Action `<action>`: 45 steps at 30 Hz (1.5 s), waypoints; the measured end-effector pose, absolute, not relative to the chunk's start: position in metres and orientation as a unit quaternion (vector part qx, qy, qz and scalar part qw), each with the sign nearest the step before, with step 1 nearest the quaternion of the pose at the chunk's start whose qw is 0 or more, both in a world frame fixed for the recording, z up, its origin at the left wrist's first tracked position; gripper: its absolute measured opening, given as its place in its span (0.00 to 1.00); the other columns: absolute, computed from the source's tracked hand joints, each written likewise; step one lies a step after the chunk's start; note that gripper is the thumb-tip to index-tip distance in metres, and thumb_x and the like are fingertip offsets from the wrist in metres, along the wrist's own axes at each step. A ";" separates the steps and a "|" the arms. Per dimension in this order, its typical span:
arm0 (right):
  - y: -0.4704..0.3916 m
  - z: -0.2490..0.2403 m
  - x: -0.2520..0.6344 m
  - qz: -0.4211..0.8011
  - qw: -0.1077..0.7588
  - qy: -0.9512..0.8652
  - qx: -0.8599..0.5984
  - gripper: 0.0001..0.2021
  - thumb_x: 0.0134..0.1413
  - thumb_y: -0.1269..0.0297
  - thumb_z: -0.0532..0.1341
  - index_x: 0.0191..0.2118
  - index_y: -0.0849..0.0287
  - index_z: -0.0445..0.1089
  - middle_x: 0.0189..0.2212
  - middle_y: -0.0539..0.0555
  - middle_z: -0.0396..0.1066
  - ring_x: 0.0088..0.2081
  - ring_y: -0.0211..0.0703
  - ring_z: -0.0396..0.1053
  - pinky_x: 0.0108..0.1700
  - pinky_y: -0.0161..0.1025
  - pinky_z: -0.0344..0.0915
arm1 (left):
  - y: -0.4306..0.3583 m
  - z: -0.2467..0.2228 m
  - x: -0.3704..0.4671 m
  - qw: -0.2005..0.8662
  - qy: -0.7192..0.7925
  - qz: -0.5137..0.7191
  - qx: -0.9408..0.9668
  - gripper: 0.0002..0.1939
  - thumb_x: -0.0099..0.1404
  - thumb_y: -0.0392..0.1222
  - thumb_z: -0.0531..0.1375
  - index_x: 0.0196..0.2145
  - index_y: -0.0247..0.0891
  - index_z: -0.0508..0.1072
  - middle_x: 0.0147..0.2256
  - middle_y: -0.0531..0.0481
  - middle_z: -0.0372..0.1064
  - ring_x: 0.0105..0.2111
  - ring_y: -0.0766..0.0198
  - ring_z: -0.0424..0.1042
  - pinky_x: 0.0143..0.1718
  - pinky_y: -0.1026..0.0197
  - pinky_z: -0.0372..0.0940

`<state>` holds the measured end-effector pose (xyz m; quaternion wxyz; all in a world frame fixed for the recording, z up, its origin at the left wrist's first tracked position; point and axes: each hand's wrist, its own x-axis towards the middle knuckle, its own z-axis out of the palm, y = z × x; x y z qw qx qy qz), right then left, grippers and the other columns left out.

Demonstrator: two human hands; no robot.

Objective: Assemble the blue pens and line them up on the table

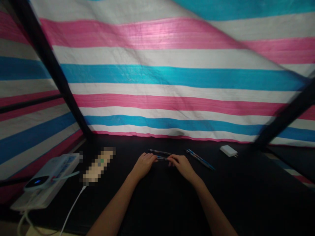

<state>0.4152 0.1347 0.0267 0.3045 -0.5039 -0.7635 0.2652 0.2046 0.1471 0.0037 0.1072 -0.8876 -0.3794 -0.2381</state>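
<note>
Between my two hands a slim pen (162,158) lies level over the black table. The fingers of my left hand (145,164) are closed on its left end, and the fingers of my right hand (180,165) pinch its right end. Just beyond it, a dark pen (159,152) lies on the table. To the right of my right hand, blue and dark pens (199,159) rest side by side at a slant.
A white charger (228,150) is at the back right of the black table (246,190). On the left are a blurred-out device (98,165) with a white cable, a power bank (36,183) and a white box (59,185). Striped sheeting (172,77) and dark poles enclose the table.
</note>
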 end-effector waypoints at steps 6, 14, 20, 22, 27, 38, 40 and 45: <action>0.134 0.029 0.415 0.247 0.306 -0.775 -0.495 0.08 0.49 0.62 0.58 0.36 0.56 0.69 0.29 0.49 0.71 0.31 0.39 0.67 0.36 0.35 0.58 | 0.148 0.003 0.204 0.108 -0.383 -0.238 -0.886 0.08 0.67 0.38 0.48 0.35 0.37 0.66 0.31 0.51 0.67 0.30 0.63 0.65 0.33 0.60 0.54; 0.134 0.027 0.413 0.202 0.315 -0.769 -0.518 0.09 0.47 0.58 0.59 0.34 0.57 0.68 0.27 0.48 0.70 0.28 0.38 0.65 0.31 0.34 0.56 | 0.146 0.007 0.205 0.103 -0.385 -0.233 -0.887 0.07 0.66 0.38 0.49 0.35 0.37 0.66 0.31 0.51 0.67 0.30 0.63 0.65 0.33 0.61 0.55; 0.134 0.027 0.410 0.182 0.319 -0.780 -0.507 0.09 0.49 0.60 0.58 0.36 0.56 0.69 0.33 0.50 0.71 0.34 0.40 0.66 0.39 0.37 0.56 | 0.145 0.006 0.205 0.086 -0.386 -0.235 -0.888 0.08 0.66 0.37 0.49 0.34 0.37 0.66 0.31 0.51 0.67 0.30 0.64 0.65 0.33 0.61 0.54; 0.134 0.027 0.410 0.174 0.322 -0.785 -0.500 0.11 0.46 0.62 0.61 0.38 0.55 0.69 0.35 0.50 0.71 0.35 0.41 0.66 0.40 0.38 0.56 | 0.145 0.005 0.205 0.082 -0.388 -0.240 -0.886 0.08 0.67 0.37 0.48 0.34 0.37 0.66 0.30 0.51 0.67 0.30 0.64 0.65 0.33 0.61 0.54; 0.131 0.030 0.408 0.144 0.301 -0.798 -0.501 0.09 0.52 0.61 0.57 0.39 0.53 0.69 0.32 0.49 0.72 0.34 0.41 0.67 0.44 0.41 0.54 | 0.146 0.004 0.205 0.084 -0.384 -0.255 -0.883 0.08 0.67 0.37 0.47 0.35 0.36 0.66 0.31 0.51 0.67 0.30 0.64 0.65 0.32 0.61 0.55; 0.129 0.027 0.403 0.128 0.311 -0.806 -0.487 0.10 0.53 0.62 0.56 0.42 0.54 0.66 0.37 0.50 0.71 0.37 0.41 0.66 0.40 0.38 0.57 | 0.146 0.004 0.205 0.097 -0.377 -0.242 -0.889 0.09 0.67 0.37 0.47 0.33 0.36 0.65 0.29 0.51 0.66 0.30 0.63 0.65 0.33 0.60 0.55; 0.129 0.026 0.403 0.120 0.312 -0.812 -0.479 0.09 0.51 0.62 0.58 0.40 0.55 0.67 0.38 0.50 0.70 0.39 0.41 0.66 0.41 0.38 0.57 | 0.146 0.004 0.205 0.096 -0.377 -0.242 -0.889 0.08 0.67 0.37 0.48 0.33 0.36 0.65 0.29 0.51 0.66 0.30 0.63 0.65 0.33 0.60 0.55; 0.128 0.027 0.403 0.117 0.273 -0.811 -0.504 0.12 0.58 0.62 0.50 0.34 0.55 0.70 0.28 0.49 0.71 0.31 0.40 0.67 0.38 0.38 0.56 | 0.145 0.004 0.206 0.092 -0.374 -0.243 -0.890 0.07 0.66 0.37 0.49 0.34 0.36 0.65 0.30 0.51 0.67 0.30 0.63 0.66 0.33 0.60 0.56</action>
